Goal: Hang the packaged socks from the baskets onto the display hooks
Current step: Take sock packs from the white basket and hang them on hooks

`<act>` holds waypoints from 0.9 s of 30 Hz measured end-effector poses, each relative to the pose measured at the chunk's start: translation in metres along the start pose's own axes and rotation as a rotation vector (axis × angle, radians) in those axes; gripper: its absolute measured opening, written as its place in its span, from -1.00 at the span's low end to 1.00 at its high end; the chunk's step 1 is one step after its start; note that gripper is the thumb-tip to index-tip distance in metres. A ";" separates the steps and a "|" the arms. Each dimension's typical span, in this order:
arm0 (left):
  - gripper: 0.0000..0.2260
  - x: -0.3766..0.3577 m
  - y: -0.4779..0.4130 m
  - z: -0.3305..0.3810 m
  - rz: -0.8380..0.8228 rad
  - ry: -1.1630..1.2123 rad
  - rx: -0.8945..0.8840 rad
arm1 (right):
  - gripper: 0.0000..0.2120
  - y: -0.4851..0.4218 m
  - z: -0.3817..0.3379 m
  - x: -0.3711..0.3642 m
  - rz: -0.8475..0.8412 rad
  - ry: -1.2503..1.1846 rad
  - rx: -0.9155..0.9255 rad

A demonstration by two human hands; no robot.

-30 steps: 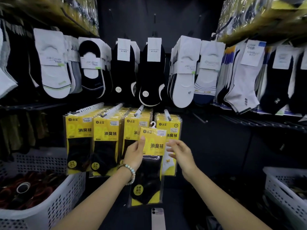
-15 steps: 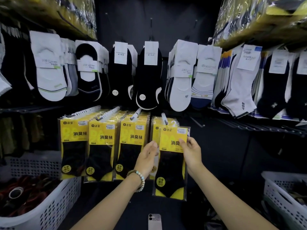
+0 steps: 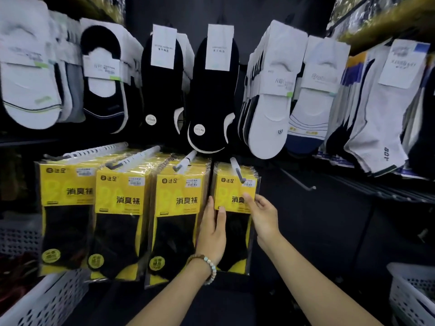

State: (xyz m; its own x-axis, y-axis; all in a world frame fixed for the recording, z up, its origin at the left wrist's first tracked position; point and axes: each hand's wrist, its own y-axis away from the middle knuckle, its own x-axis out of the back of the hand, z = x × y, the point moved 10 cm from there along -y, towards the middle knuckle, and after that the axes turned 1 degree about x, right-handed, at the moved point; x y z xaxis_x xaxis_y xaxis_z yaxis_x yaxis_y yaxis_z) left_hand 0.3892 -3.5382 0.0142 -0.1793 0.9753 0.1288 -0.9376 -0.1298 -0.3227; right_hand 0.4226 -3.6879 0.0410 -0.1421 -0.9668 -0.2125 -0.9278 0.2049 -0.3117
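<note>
Directly against left hand [image 3: 211, 231], sock pack [image 3: 229, 187]

Open dark gap right of the yellow packs [image 3: 181, 201] — a bare hook [image 3: 297, 178] (angled) crosses it.

On the leftmost pack [image 3: 68, 191], the second pack [image 3: 122, 201] and the third pack [image 3: 181, 201] you can read the brand 达足 at the top left, with 消臭袜 in large black characters below it. On the fourth pack [image 3: 231, 184] your right hand [image 3: 264, 216] covers the last character. A round sticker [image 3: 199, 130] on the black sock [image 3: 211, 102] above begins 100%. The white ankle sock [image 3: 376, 118] at the right carries a sideways word, probably BOY. The print on the black sock's paper label [image 3: 219, 47] is too blurred to read.
</note>
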 end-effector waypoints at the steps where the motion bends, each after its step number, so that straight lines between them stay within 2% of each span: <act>1: -0.47 -0.004 -0.009 -0.004 0.004 0.002 0.009 | -0.85 -0.008 0.004 0.000 0.006 0.000 -0.007; 9: -0.47 -0.014 -0.062 -0.024 -0.001 -0.018 0.053 | -0.82 -0.056 0.037 0.002 0.074 0.037 -0.126; 15: -0.49 -0.012 -0.050 -0.023 -0.009 0.030 0.067 | -0.75 -0.044 0.032 0.010 0.011 0.118 -0.101; 20: -0.50 -0.009 0.006 -0.029 -0.053 -0.001 0.106 | -0.54 0.013 0.026 0.037 -0.082 0.339 -0.081; 23: -0.49 0.002 0.054 -0.036 -0.147 -0.093 0.098 | -0.56 0.066 0.033 0.048 -0.168 0.472 -0.110; 27: -0.52 0.030 0.131 -0.072 -0.244 -0.178 0.178 | -0.59 0.159 0.073 0.056 -0.315 0.536 -0.232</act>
State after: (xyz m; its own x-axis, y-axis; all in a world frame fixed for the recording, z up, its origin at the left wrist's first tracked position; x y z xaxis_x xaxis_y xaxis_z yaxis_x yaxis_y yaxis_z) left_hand 0.2825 -3.5131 -0.0922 0.0225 0.9371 0.3484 -0.9937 0.0592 -0.0952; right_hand 0.2924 -3.6980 -0.0875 0.0522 -0.9295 0.3652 -0.9947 -0.0807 -0.0632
